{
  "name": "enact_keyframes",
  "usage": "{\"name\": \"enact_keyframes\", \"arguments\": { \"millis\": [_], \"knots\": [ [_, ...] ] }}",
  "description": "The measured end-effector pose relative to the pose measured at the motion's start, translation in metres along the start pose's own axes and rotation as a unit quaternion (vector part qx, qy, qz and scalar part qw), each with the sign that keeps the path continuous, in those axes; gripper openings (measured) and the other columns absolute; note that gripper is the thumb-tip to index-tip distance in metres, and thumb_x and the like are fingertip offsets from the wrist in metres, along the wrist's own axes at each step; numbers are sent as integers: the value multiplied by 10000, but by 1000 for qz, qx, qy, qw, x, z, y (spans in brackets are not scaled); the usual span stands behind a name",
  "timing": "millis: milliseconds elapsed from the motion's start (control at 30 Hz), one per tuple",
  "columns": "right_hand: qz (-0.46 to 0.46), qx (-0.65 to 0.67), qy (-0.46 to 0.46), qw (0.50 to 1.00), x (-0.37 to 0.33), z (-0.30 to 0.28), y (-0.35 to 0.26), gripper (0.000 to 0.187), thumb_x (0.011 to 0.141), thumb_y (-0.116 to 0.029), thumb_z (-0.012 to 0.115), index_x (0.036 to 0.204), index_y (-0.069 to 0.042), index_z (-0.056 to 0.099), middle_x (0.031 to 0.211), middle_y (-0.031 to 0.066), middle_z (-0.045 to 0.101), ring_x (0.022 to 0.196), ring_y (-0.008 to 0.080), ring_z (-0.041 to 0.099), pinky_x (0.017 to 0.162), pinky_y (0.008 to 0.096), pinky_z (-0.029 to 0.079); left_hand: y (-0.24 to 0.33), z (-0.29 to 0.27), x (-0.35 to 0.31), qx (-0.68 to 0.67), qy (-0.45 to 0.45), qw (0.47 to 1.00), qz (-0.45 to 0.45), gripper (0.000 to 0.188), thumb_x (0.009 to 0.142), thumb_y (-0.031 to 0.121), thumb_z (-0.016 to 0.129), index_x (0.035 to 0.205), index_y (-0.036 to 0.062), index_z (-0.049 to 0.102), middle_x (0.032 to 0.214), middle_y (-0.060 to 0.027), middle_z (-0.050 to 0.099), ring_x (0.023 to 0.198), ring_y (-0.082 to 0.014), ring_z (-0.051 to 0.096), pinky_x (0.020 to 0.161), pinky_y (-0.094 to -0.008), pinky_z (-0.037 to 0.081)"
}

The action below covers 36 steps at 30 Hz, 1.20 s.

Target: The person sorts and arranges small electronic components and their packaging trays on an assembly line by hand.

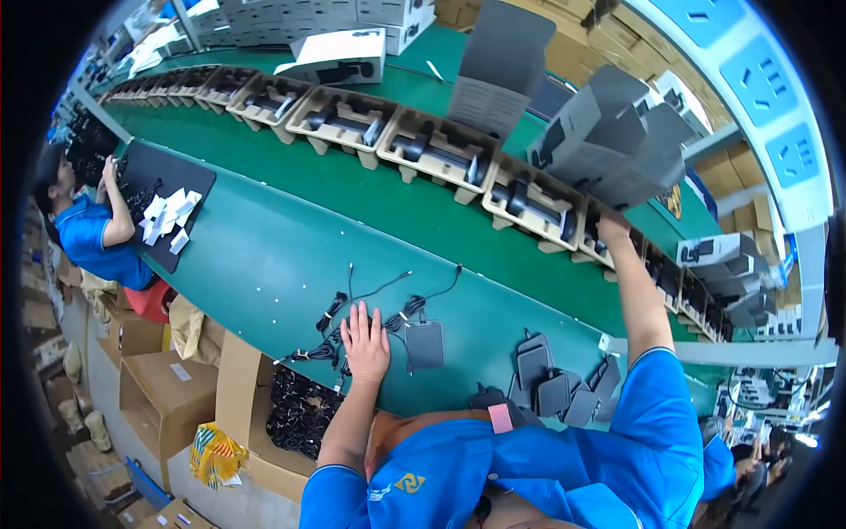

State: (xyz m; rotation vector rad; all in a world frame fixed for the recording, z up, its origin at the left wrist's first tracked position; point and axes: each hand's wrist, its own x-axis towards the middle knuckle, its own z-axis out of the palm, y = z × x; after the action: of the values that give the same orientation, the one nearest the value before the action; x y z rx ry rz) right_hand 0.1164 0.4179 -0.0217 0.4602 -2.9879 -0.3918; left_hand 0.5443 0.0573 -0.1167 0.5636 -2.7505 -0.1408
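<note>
- Laid left hand [366, 346] palm-down with fingers slightly parted, gripping nothing.
- Had black coiled cables [332, 310] on either side of those fingers.
- Reached right hand [614, 227] to tan moulded tray [596, 256]; could not tell finger spread or hold.

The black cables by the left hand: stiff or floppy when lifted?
Likely floppy: the loose ends of the cables curve across the table. Their coiled middles may lift as clumps, being bundled. They look thin, so probably light.

Left hand [365, 346] lies palm down; right hand [612, 229] reaches forward.
</note>
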Motion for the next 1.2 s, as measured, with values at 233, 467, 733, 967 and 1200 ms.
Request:
{"name": "enact_keyframes", "arguments": {
  "millis": [233, 467, 733, 967, 1200],
  "knots": [
    [124, 174, -16, 977, 13, 63, 11, 395, 811, -189, 499, 1158, -6, 456, 992, 189, 605, 825, 374, 595, 710, 427, 480, -1, -2, 8, -18, -1, 1000, -1, 447, 790, 177, 534, 1218, 64, 470, 1386, -144, 328, 1284, -298, 306, 1048, -436, 213],
    [63, 345, -5, 937, -10, 56, 20, 368, 823, -153, 476, 1146, 21, 496, 1049, 195, 584, 894, 334, 569, 769, 366, 457, -8, -5, 16, -23, -11, 1000, -5, 446, 794, 199, 540, 1214, 61, 480, 1385, -147, 329, 1288, -293, 300, 1044, -447, 215],
    [36, 444, 28, 895, -20, 76, 33, 315, 776, -61, 515, 1077, 25, 546, 987, 174, 611, 881, 305, 579, 752, 336, 457, -13, -7, 15, -39, -2, 999, -9, 439, 793, 187, 538, 1209, 60, 476, 1375, -145, 343, 1282, -285, 315, 1042, -428, 219],
    [3, 241, 29, 970, -27, 40, 1, 301, 796, -84, 474, 1074, -4, 558, 990, 177, 605, 881, 346, 565, 769, 373, 447, -17, -4, 12, -42, -1, 999, -14, 427, 795, 184, 537, 1200, 60, 482, 1369, -139, 355, 1277, -276, 324, 1043, -417, 216],
    [-10, 96, 4, 995, -50, 24, -20, 460, 790, -49, 430, 1246, -2, 398, 1237, 233, 426, 1061, 406, 453, 920, 387, 380, -21, 1, 20, -49, -5, 999, -2, 415, 803, 186, 534, 1198, 68, 488, 1364, -129, 364, 1273, -270, 329, 1036, -411, 228]
  ]
}}
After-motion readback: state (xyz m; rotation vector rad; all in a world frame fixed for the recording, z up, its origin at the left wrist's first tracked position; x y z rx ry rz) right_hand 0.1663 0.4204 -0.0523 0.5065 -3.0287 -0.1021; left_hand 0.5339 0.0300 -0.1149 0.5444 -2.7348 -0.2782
